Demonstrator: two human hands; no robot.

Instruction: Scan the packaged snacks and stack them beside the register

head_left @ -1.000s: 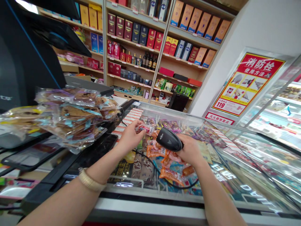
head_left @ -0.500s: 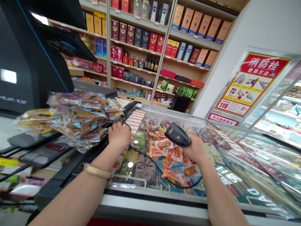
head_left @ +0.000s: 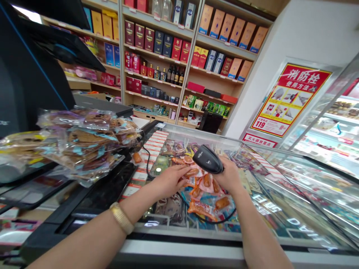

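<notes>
My right hand [head_left: 230, 176] is wrapped round the handle of a black barcode scanner [head_left: 208, 159], held above the glass counter. Under and beside it lies a loose pile of sausages in clear and orange wrappers [head_left: 206, 183]. My left hand [head_left: 171, 181], with a gold bracelet [head_left: 121, 218] on the wrist, reaches in from the left. Its thumb and fingers close on the left end of a wrapped sausage [head_left: 192, 172] at the pile's edge. Another wrapped sausage [head_left: 137, 158] lies apart, farther left by the black cable [head_left: 147, 160].
Several bagged brown snacks [head_left: 84, 136] are stacked at the left, by a dark checkout machine [head_left: 25, 74]. The glass-topped counter [head_left: 280, 209] shows packaged goods below. Behind stand shelves of boxes and bottles [head_left: 157, 67], and a red fire-hydrant sign [head_left: 291, 99] hangs at the right.
My left hand has moved right, from beside the bagged snacks to the sausage pile. A wrapped sausage now shows where that hand was. My right hand still holds the scanner, nearly unmoved.
</notes>
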